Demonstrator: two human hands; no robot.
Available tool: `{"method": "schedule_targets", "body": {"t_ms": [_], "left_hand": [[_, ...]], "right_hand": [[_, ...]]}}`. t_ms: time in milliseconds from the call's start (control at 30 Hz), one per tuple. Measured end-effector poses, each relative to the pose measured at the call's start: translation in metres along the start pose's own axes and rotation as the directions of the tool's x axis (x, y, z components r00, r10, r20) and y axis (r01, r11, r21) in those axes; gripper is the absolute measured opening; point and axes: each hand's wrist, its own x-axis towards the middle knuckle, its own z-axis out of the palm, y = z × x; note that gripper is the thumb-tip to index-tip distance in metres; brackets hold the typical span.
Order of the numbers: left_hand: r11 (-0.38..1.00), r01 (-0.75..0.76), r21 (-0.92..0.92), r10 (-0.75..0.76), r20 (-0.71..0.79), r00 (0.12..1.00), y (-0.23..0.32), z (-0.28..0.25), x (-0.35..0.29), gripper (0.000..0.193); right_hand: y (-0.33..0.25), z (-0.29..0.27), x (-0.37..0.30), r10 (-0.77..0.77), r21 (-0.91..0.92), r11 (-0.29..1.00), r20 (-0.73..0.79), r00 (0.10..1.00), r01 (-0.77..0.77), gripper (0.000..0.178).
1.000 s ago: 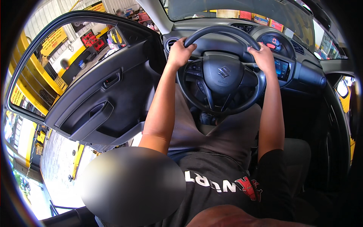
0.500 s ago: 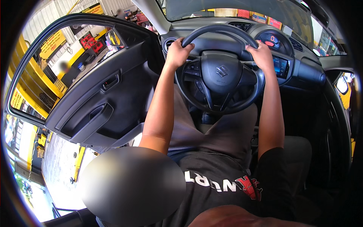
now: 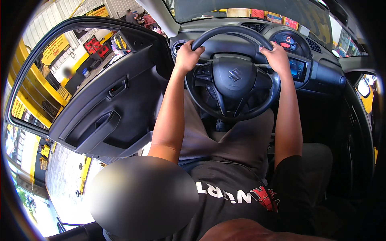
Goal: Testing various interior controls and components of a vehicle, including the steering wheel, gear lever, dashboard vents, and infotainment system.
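Both my hands are on a black steering wheel (image 3: 219, 31) in front of me. My left hand (image 3: 187, 57) is wrapped round the upper left of the rim, its thumb over the inner side. On the upper right of the rim, my right hand (image 3: 277, 60) is closed in the same way. Buttons sit on the left spoke, and the wheel's hub (image 3: 234, 76) is between my forearms. Behind the wheel, a round instrument cluster (image 3: 288, 41) is lit red. A screen (image 3: 296, 69) glows blue just right of my right hand.
To my left the car door (image 3: 94, 120) stands wide open, with a pull handle (image 3: 105, 124) on its panel. Beyond it are a yellow post (image 3: 34, 98), a red tool case (image 3: 96, 47) and, further off, a person (image 3: 130, 17). An empty-looking dark seat (image 3: 313, 164) is at my right.
Both hands keep their places on the wheel, which looks unturned. The view has shifted very slightly, and the distant person has moved a little.
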Motion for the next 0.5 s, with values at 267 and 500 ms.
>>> {"method": "schedule_targets", "body": {"t_ms": [267, 500], "left_hand": [[1.000, 0.014, 0.009, -0.014, 0.007, 1.000, 0.0021, 0.0001, 0.0002, 0.046], [1.000, 0.017, -0.003, -0.017, 0.001, 1.000, -0.0016, -0.0004, 0.0008, 0.046]], "right_hand": [[0.0058, 0.0031, 0.0019, -0.034, -0.003, 0.999, -0.021, 0.999, 0.034, 0.039], [-0.0013, 0.0003, 0.0009, 0.008, -0.008, 1.000, 0.015, 1.000, -0.008, 0.041]]}}
